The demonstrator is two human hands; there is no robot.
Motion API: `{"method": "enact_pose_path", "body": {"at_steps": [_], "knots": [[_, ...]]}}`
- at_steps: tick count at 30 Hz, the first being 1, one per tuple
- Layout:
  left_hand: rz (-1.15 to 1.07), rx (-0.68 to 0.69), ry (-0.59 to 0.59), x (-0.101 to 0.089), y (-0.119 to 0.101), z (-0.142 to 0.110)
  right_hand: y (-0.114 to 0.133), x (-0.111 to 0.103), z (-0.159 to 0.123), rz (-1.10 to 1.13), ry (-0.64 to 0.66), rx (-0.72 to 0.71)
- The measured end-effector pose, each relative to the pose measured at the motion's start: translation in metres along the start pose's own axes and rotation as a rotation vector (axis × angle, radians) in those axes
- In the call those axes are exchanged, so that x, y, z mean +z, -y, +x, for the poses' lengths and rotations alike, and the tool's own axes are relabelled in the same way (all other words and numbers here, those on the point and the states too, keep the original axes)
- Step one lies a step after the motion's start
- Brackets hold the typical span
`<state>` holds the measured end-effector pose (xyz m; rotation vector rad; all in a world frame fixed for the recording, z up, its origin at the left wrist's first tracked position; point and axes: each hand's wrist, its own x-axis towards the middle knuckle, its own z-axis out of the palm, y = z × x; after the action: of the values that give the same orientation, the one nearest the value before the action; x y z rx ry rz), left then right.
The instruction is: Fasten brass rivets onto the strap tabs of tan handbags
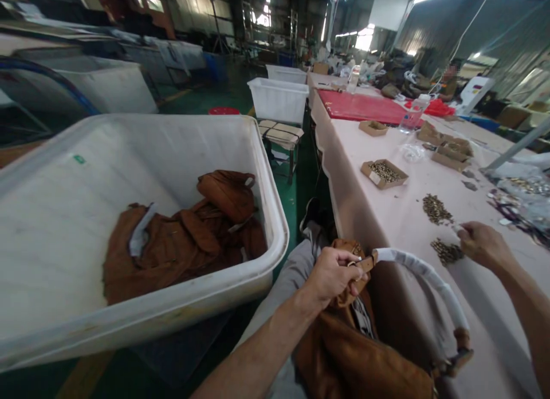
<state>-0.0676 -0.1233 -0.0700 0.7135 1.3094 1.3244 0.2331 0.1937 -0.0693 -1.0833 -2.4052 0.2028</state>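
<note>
A brown handbag (365, 353) rests across my lap, against the table's edge. Its curved handle (425, 273), wrapped in white film, arches over the tabletop. My left hand (333, 276) pinches the leather handle tab (366, 265) beside a metal ring. Over the table, my right hand (483, 245) is closed at the fingertips, with something small and pale there that I cannot make out. Just beside it lies a pile of small dark brass-coloured metal fittings (446, 252). Another heap of brass fittings (436, 208) sits a little farther back.
To my left stands a big white tub (268, 215) with brown bags (172, 247) inside. The covered table (365, 198) holds a carton of metal pieces (384, 174), a plastic bottle (415, 113) and a red board (365, 106). A person (449, 86) sits at the far right.
</note>
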Motion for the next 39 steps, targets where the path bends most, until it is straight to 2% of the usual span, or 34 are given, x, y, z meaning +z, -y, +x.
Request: {"method": "enact_pose_path", "body": {"at_steps": [2,6,7,9,11,14,22,29,33,36,39], "knots": [[-0.045,-0.029,0.024,-0.001,-0.004,0.000,0.049,-0.008,-0.013,0.006,0.039,-0.049],[-0.122,-0.075,0.055,0.001,-0.011,0.000,0.161,-0.008,-0.048,0.299,0.191,-0.470],[-0.129,-0.084,0.051,0.002,-0.011,0.000,0.181,-0.004,-0.056,0.339,0.217,-0.521],[-0.135,-0.092,0.036,0.005,-0.012,-0.003,0.206,0.008,-0.070,0.366,0.237,-0.563],[-0.142,-0.086,0.041,0.008,-0.011,-0.005,0.213,0.021,-0.079,0.365,0.226,-0.570],[-0.164,-0.062,0.054,0.012,-0.011,-0.008,0.208,0.031,-0.084,0.374,0.197,-0.593],[-0.130,-0.020,0.070,0.019,-0.008,-0.007,0.208,0.031,-0.088,0.511,0.102,-0.551],[0.082,0.007,0.032,0.015,0.006,-0.005,0.212,0.033,-0.088,0.617,0.193,-0.406],[0.163,0.074,0.073,0.013,0.008,-0.008,0.215,0.032,-0.085,0.653,0.204,-0.382],[0.205,0.114,0.076,0.015,0.005,-0.012,0.219,0.029,-0.086,0.649,0.146,-0.409],[0.199,0.122,0.045,0.017,0.002,-0.015,0.220,0.028,-0.091,0.577,0.011,-0.499]]}}
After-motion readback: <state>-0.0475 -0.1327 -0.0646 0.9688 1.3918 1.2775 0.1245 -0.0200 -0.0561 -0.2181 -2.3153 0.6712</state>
